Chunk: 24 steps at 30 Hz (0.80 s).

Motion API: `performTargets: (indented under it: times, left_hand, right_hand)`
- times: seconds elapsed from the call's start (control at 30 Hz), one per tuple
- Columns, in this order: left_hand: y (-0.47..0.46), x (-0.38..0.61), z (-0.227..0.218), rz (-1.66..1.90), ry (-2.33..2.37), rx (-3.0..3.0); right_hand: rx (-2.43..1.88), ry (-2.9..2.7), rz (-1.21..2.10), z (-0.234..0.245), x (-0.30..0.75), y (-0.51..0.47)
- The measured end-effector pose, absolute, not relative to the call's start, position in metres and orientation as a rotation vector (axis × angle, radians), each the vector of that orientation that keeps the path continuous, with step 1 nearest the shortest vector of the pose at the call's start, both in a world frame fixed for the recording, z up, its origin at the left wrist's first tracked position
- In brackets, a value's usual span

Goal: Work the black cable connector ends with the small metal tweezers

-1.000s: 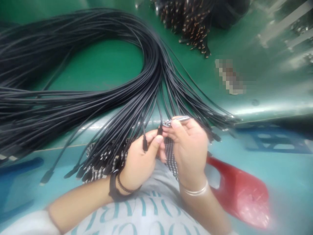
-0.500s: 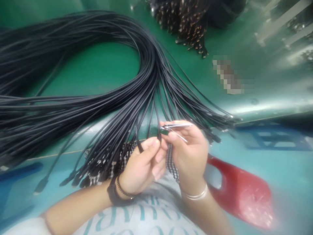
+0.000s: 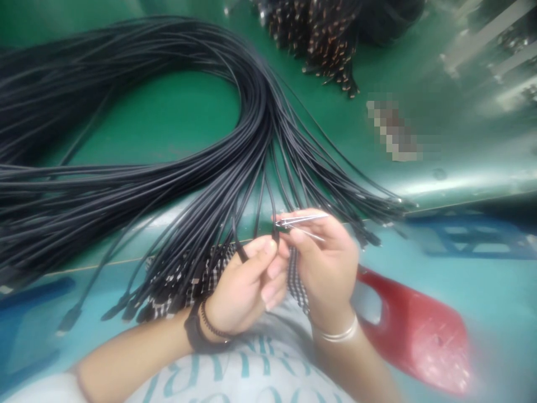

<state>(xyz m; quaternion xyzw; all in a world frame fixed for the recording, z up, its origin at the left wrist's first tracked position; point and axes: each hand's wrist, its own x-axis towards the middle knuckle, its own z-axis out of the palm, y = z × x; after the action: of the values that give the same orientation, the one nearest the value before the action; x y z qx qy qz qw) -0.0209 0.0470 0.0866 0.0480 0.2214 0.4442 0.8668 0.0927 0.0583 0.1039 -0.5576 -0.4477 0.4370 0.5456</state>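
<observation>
My left hand [image 3: 251, 277] pinches a black cable [image 3: 276, 238] close to its connector end, which the fingers partly hide. Another black cable end [image 3: 241, 252] passes beside the thumb. My right hand [image 3: 325, 263] holds silver nail clippers [image 3: 304, 220] between thumb and fingers. Their jaws are at the pinched cable, just above the left fingertips; whether they bite into it is too blurred to tell. A large bundle of black cables [image 3: 251, 112] curves over the table, and its connector ends [image 3: 168, 291] hang over the edge in front of me.
The green table [image 3: 176, 112] has its near edge just beyond my hands. More cables with copper-coloured ends [image 3: 319, 39] lie at the back. A red plastic stool [image 3: 432, 336] stands at lower right, and a blue plastic piece [image 3: 470, 235] is behind it. Checked cloth [image 3: 297, 280] covers my lap.
The clippers have shifted slightly down and left against the cable, and their lever looks squeezed a little closer. My left hand has barely moved.
</observation>
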Motion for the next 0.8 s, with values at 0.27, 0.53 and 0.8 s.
performTargets:
  times: [0.27, 0.53, 0.8]
  left_hand:
    - [0.0482, -0.0210, 0.0900, 0.893, 0.452, 0.068]
    - [0.0488, -0.0212, 0.0901, 0.870, 0.444, 0.057]
    - [0.0485, -0.0225, 0.0904, 0.866, 0.429, 0.023]
  right_hand:
    - [-1.324, -1.012, 1.003, 0.1024, 0.0906, 0.0584]
    - [-1.307, -0.902, 1.048, 0.1029, 0.0887, 0.0593]
    - [-1.297, -1.040, 1.002, 0.1002, 0.0936, 0.0562]
